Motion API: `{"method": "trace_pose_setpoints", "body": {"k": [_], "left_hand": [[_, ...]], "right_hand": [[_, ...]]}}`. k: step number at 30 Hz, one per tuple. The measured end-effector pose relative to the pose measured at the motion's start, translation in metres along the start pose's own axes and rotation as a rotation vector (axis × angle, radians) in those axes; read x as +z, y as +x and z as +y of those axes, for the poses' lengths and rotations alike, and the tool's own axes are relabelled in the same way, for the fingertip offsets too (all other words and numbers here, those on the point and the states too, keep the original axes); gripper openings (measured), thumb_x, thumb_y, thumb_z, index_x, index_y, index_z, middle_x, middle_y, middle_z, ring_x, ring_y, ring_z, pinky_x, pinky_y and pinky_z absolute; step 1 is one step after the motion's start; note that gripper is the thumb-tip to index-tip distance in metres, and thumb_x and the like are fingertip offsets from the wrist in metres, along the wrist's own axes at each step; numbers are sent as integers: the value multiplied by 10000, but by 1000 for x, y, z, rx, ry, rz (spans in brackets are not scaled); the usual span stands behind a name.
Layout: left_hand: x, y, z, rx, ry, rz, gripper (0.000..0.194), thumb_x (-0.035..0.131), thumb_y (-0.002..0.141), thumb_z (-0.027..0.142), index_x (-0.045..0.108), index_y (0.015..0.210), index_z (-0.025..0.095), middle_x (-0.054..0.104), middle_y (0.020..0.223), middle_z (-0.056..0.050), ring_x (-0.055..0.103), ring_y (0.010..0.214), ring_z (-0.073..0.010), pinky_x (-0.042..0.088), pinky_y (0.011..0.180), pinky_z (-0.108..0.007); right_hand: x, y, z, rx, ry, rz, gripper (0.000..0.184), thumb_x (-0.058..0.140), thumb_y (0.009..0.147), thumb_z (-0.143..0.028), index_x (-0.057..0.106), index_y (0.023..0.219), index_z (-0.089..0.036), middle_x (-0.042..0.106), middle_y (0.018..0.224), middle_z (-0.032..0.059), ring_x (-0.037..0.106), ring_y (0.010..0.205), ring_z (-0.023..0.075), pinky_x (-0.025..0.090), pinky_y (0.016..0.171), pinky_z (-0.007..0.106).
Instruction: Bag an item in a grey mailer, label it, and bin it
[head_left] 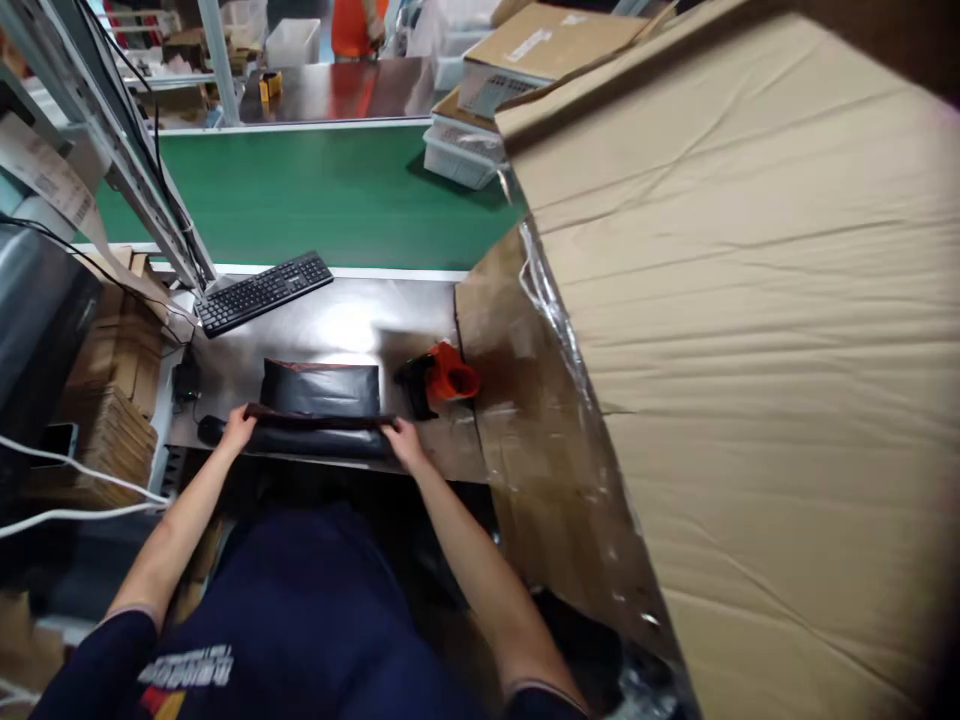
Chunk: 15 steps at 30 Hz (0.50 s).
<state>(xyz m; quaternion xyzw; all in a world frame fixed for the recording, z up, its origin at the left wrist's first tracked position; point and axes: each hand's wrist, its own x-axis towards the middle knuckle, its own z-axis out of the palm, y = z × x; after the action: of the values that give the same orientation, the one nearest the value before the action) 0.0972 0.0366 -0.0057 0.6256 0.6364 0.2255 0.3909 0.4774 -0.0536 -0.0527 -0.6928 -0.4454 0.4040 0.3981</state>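
Observation:
A shiny black plastic mailing bag (322, 388) lies on the metal worktable in front of me. My left hand (238, 428) pinches the left end of its near edge, and my right hand (405, 443) grips the right end. Between my hands that edge is drawn out straight, like a flap or fold. Whatever the bag contains is hidden. Just right of it stands an orange and black tape dispenser (450, 375), close to my right hand. A small black rounded object (211, 430) sits beside my left hand; its kind is unclear.
A black keyboard (262, 290) lies beyond the bag at the left. Behind the table runs a green conveyor belt (322, 200), bearing a white crate (461, 155). A large cardboard sheet (750, 350) rises on the right. Folded cartons (112, 440) are stacked left. Another person (356, 28) stands across.

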Motion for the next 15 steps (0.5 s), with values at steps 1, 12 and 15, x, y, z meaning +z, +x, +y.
{"method": "trace_pose_setpoints", "body": {"k": [1,12,15], "left_hand": [[8,13,6,-20,20,55,270,548,909,283,766,971,137,802,954,-108,742,954,-268,573,880,-358],[45,67,29,-247,348,166,371,516,994,413,747,1056,129,773,1009,-219,728,1073,-394,550,933,-481],[54,57,39,-191,405,227,610,491,1008,481,572,1438,56,602,1439,-308,535,1402,-436,444,1127,-578]], "right_hand": [[6,15,-6,24,-40,50,517,504,814,-675,621,666,-194,681,676,64,631,692,218,522,678,347],[29,54,-30,352,-550,188,416,495,1001,-513,729,1080,-178,733,998,192,679,985,322,500,867,425],[42,42,-37,135,-713,280,575,450,1023,-514,566,1433,-127,616,1404,282,569,1309,398,465,1062,540]]}}
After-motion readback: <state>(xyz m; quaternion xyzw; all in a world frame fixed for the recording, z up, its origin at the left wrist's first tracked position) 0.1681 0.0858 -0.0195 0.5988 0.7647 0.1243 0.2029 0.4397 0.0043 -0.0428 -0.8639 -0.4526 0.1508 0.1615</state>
